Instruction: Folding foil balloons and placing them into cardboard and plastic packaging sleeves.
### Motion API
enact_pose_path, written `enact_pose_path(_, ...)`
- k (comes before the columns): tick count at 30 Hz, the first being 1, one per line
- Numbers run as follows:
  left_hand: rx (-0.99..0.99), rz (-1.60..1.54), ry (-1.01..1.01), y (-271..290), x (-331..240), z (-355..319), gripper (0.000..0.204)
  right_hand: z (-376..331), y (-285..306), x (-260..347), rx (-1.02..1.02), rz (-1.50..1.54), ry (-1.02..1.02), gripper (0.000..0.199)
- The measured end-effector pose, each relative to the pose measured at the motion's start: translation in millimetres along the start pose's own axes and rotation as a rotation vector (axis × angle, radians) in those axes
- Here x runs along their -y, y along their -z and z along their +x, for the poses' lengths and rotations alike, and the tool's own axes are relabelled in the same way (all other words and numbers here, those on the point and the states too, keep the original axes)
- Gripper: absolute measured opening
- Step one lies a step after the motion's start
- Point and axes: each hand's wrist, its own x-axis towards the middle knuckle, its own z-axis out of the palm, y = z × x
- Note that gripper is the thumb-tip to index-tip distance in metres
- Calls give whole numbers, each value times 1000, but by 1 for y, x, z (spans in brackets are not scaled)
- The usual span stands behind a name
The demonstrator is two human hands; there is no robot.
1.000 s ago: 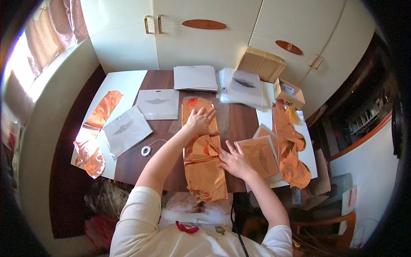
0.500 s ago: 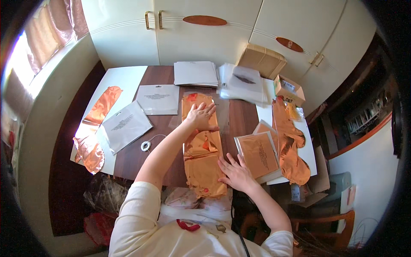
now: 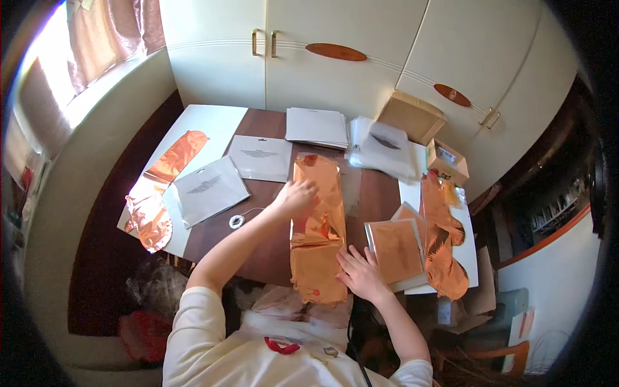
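A flat copper-coloured foil balloon point(image 3: 317, 258) lies lengthwise in front of me, its near end reaching the table's front edge. My left hand point(image 3: 298, 198) is at the balloon's upper left edge, fingers curled in on the foil; the fingertips are partly hidden. Low on the right side, my right hand point(image 3: 361, 273) rests with its fingers stretched out, touching the balloon's edge. Beside that hand is a clear packet holding folded copper foil point(image 3: 394, 248). Another copper foil balloon point(image 3: 445, 235) lies at the right, and a third foil balloon point(image 3: 174, 158) at the far left.
White printed sleeves point(image 3: 209, 191) lie left of the balloon, near a small white ribbon roll point(image 3: 236, 222). At the back are a stack of white cards point(image 3: 316, 126), clear plastic bags point(image 3: 383, 148), a cardboard box point(image 3: 412, 116) and a small open box point(image 3: 448, 164). Cabinets stand behind the table.
My left hand has gone from lying spread on the upper balloon to curled fingers at its left edge. My right hand stays at the right edge. The whole view has shifted a little.
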Motion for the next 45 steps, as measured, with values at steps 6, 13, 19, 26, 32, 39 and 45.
enact_pose_path(6, -365, -146, -155, -38, -16, -68, 50, 4, -6, 0, -84, 15, 28, 49)
enact_pose_path(13, -355, -545, -402, -24, -40, -94, 24, 4, -5, 0, -54, 18, 6, 46)
enact_pose_path(19, -266, -196, -550, -33, -41, -119, 28, 2, -10, -1, -86, 45, 31, 45)
enact_pose_path(26, -243, -382, -335, -25, -33, -115, 41, -4, -22, -8, -180, 255, -12, 68)
enact_pose_path(32, -303, -112, -181, -37, -8, -86, 55, 4, -10, -3, -145, 260, 23, 59)
enact_pose_path(39, -182, 109, -120, -38, 0, -70, 77, 5, -4, 1, -112, 207, 21, 44)
enact_pose_path(45, -150, 133, -61, -38, 4, -68, 84, 4, -8, 0, -148, 148, 63, 40)
